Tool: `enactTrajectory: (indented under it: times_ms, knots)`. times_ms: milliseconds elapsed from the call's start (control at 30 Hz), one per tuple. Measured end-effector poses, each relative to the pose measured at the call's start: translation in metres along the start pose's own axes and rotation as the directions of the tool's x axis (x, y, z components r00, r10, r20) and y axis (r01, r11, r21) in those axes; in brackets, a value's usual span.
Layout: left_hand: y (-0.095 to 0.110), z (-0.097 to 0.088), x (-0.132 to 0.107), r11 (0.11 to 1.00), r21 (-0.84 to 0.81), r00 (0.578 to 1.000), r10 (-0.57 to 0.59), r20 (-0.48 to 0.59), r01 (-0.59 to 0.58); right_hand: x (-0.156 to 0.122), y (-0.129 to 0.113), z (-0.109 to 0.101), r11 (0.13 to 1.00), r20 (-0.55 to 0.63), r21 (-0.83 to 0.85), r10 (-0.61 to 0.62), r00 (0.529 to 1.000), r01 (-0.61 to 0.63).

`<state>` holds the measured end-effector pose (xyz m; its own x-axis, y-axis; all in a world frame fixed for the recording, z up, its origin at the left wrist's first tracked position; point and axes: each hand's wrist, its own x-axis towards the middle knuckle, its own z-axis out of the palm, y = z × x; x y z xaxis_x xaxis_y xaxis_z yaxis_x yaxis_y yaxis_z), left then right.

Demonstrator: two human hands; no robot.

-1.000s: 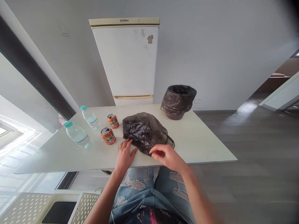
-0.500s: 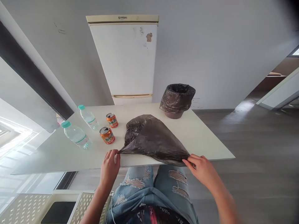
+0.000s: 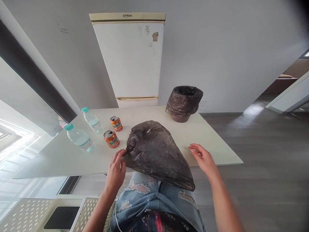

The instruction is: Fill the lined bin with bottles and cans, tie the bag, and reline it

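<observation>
A thin, crinkled dark plastic bag [image 3: 156,151] spreads in a rough triangle over the smooth white counter [image 3: 217,145], its near edge drooping past the front above frayed denim jeans [image 3: 145,203], as the left hand [image 3: 116,169] pinches its left corner and the right hand [image 3: 203,159], fingers loosely parted, hovers beside it. Two cylindrical orange metal cans [image 3: 111,140] and two clear, teal-capped plastic bottles [image 3: 79,138] stand to the left. Farther back, a wrinkled dark liner [image 3: 181,104] drapes a round brown bin [image 3: 180,118], with a scuffed white refrigerator [image 3: 130,61] beyond.

A home; white household fridge [image 3: 129,61]
</observation>
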<state>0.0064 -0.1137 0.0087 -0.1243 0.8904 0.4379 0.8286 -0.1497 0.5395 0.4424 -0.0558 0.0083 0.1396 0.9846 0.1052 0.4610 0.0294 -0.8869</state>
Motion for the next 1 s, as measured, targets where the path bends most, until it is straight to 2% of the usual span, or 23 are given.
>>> enactTrajectory:
  times_ms: [100, 133, 167, 200, 233, 267, 300, 333, 367, 400, 467, 500, 533, 567, 600, 700, 767, 800, 867, 933, 1000]
  knots:
    - [-0.005, 0.005, 0.0, 0.999, 0.042, 0.995, 0.016, 0.102, -0.02, -0.003, -0.021, 0.022, 0.997, 0.171, -0.073, -0.021, 0.985, 0.034]
    - [-0.007, 0.006, -0.001, 0.998, 0.059, 0.994, 0.012, 0.107, -0.019, -0.008, -0.032, 0.025, 0.993, 0.274, -0.082, -0.057, 0.96, 0.082]
    - [-0.01, 0.006, -0.001, 0.997, 0.069, 0.994, 0.008, 0.106, -0.015, -0.015, -0.044, 0.026, 0.986, 0.406, -0.07, -0.108, 0.907, 0.149]
    - [-0.012, 0.004, -0.002, 0.997, 0.073, 0.995, 0.004, 0.103, -0.012, -0.021, -0.054, 0.024, 0.974, 0.556, -0.032, -0.168, 0.814, 0.223]
    - [-0.015, 0.003, -0.003, 0.997, 0.071, 0.995, 0.002, 0.1, -0.009, -0.027, -0.064, 0.02, 0.959, 0.703, 0.033, -0.223, 0.676, 0.281]
    - [-0.017, 0.001, -0.003, 0.998, 0.065, 0.995, 0.005, 0.101, -0.011, -0.032, -0.071, 0.014, 0.945, 0.817, 0.111, -0.262, 0.513, 0.307]
    - [-0.018, -0.001, -0.003, 0.998, 0.058, 0.994, 0.01, 0.105, -0.016, -0.034, -0.075, 0.008, 0.938, 0.885, 0.18, -0.286, 0.369, 0.295]
    - [-0.02, -0.003, -0.003, 0.998, 0.051, 0.994, 0.017, 0.11, -0.022, -0.035, -0.076, 0.003, 0.939, 0.911, 0.226, -0.297, 0.285, 0.258]
    - [-0.02, -0.004, -0.003, 0.998, 0.049, 0.993, 0.021, 0.113, -0.027, -0.033, -0.075, 0.0, 0.946, 0.909, 0.241, -0.298, 0.291, 0.215]
    - [-0.02, -0.005, -0.002, 0.998, 0.05, 0.993, 0.023, 0.115, -0.028, -0.03, -0.072, -0.001, 0.957, 0.876, 0.229, -0.283, 0.39, 0.18]
    - [-0.02, -0.005, -0.002, 0.998, 0.062, 0.993, 0.014, 0.113, -0.021, -0.02, -0.065, 0.004, 0.98, 0.669, 0.15, -0.195, 0.717, 0.127]
    - [-0.019, -0.005, -0.002, 0.998, 0.066, 0.994, 0.009, 0.113, -0.017, -0.015, -0.063, 0.011, 0.989, 0.53, 0.104, -0.141, 0.836, 0.101]
    - [-0.019, -0.004, -0.001, 0.998, 0.067, 0.993, 0.006, 0.115, -0.013, -0.01, -0.062, 0.02, 0.994, 0.426, 0.072, -0.1, 0.899, 0.077]
    - [-0.019, -0.003, -0.001, 0.998, 0.064, 0.993, 0.004, 0.118, -0.011, -0.006, -0.063, 0.03, 0.996, 0.38, 0.064, -0.078, 0.922, 0.058]
    - [-0.019, -0.002, -0.001, 0.998, 0.06, 0.992, 0.003, 0.124, -0.01, -0.003, -0.066, 0.041, 0.995, 0.394, 0.084, -0.076, 0.916, 0.046]
    - [-0.02, -0.002, -0.001, 0.999, 0.054, 0.991, 0.001, 0.132, -0.009, 0.002, -0.079, 0.074, 0.966, 0.529, 0.257, -0.143, 0.837, 0.002]
    - [-0.021, -0.003, -0.002, 0.999, 0.054, 0.991, -0.002, 0.136, -0.005, 0.004, -0.087, 0.089, 0.927, 0.56, 0.372, -0.182, 0.808, -0.049]
    - [-0.022, -0.004, -0.002, 0.999, 0.053, 0.991, -0.003, 0.137, -0.004, 0.005, -0.089, 0.092, 0.909, 0.55, 0.411, -0.18, 0.816, -0.076]
    - [-0.023, -0.004, -0.002, 0.999, 0.049, 0.99, -0.002, 0.139, -0.005, 0.01, -0.09, 0.089, 0.886, 0.458, 0.452, -0.135, 0.879, -0.1]
    - [-0.025, -0.003, -0.001, 0.999, 0.048, 0.992, 0.0, 0.13, -0.006, 0.019, -0.088, 0.074, 0.88, 0.257, 0.471, -0.067, 0.964, -0.065]
    - [-0.028, 0.001, 0.003, 0.999, 0.05, 0.994, 0.01, 0.111, -0.016, 0.029, -0.086, 0.051, 0.884, 0.039, 0.467, -0.028, 0.999, 0.007]
